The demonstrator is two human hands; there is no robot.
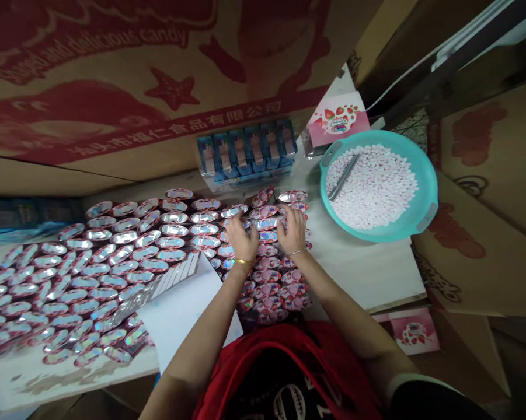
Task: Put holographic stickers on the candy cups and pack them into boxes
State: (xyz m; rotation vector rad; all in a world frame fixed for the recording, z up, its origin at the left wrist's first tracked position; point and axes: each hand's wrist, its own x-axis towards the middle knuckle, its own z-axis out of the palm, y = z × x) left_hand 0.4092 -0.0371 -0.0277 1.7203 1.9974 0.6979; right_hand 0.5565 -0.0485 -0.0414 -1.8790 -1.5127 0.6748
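Observation:
Many small oval candy containers (173,230) with shiny silver and red edges stand packed in rows on the table. A nearer group of the containers (267,275) shows pink round marks on top. My left hand (241,238) rests on the left side of this group, fingers and thumb apart, touching the tops. Across from it, my right hand (293,231) lies at the group's right side, its fingers also apart. A few containers show between my two hands. Parts of the fingertips are hidden among the containers.
A turquoise basin (428,175) of white candies (376,192) holds a metal scoop-like tool (344,177) at right. A blue pack (247,153) stands behind the rows, before large cartons (157,76). White sheets (188,312) lie at left. A pink box (339,119) sits behind the basin.

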